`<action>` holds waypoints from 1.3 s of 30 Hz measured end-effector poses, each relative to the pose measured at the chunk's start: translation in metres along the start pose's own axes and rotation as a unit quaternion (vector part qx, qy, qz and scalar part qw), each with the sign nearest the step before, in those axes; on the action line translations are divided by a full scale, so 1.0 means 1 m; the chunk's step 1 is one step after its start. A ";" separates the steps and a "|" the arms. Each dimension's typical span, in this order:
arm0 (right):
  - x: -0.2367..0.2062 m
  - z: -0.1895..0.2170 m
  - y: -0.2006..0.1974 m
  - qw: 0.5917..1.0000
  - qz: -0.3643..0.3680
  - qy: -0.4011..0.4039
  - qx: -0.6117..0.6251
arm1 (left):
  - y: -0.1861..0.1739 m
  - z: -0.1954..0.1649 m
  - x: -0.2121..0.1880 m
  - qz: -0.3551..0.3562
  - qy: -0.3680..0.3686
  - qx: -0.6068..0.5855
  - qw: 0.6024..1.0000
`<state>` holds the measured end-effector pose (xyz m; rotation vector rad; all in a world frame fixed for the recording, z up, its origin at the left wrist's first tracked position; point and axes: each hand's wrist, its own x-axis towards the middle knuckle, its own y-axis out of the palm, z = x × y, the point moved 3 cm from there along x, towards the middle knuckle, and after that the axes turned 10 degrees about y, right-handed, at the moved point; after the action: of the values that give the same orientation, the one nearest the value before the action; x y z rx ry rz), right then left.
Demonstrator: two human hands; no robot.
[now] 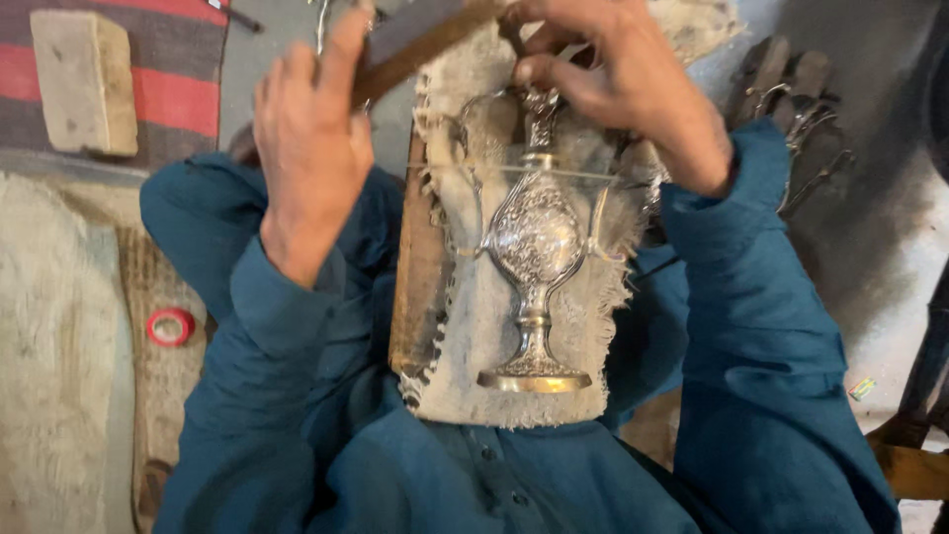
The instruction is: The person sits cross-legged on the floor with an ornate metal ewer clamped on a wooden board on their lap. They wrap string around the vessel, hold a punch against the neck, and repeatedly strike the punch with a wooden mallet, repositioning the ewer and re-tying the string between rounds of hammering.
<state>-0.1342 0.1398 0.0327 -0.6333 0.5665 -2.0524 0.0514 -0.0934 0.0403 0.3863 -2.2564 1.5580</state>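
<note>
An ornate silver ewer (535,247) with an engraved round body and a flared foot lies lengthwise on a frayed pale cloth (474,326) over a wooden board (415,287) resting on my lap. My right hand (623,79) grips the neck and top of the ewer at the upper middle. My left hand (311,138) is raised to the left of it and closed around a flat wooden and metal tool (420,40) that slants across the top of the cloth. Both arms wear teal sleeves.
A pale stone block (84,84) lies on a red-striped rug at top left. A red tape roll (171,326) sits on the mat at left. Dark metal tools (791,99) lie on the grey floor at upper right. Wooden pieces (909,465) show at lower right.
</note>
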 end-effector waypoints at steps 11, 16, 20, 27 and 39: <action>-0.005 -0.002 0.003 0.999 -0.007 -0.039 -0.001 | -0.005 -0.004 0.006 0.032 0.019 -0.015 0.999; -0.011 -0.013 -0.002 0.999 -0.016 0.016 0.048 | -0.016 -0.009 0.000 0.034 -0.073 -0.123 0.989; -0.014 -0.024 -0.003 0.997 -0.025 0.014 0.074 | -0.008 -0.033 -0.015 -0.047 -0.132 -0.518 0.844; -0.023 -0.034 0.002 0.997 -0.046 -0.011 0.060 | 0.011 -0.006 -0.009 0.014 -0.110 -0.433 0.895; -0.025 -0.041 0.005 0.997 -0.062 0.024 0.037 | -0.010 -0.007 0.032 0.047 0.078 -0.038 0.995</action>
<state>-0.1453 0.1653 -0.0073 -0.5902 0.4879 -2.1998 0.0285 -0.0908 0.0652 0.1343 -2.2329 1.4855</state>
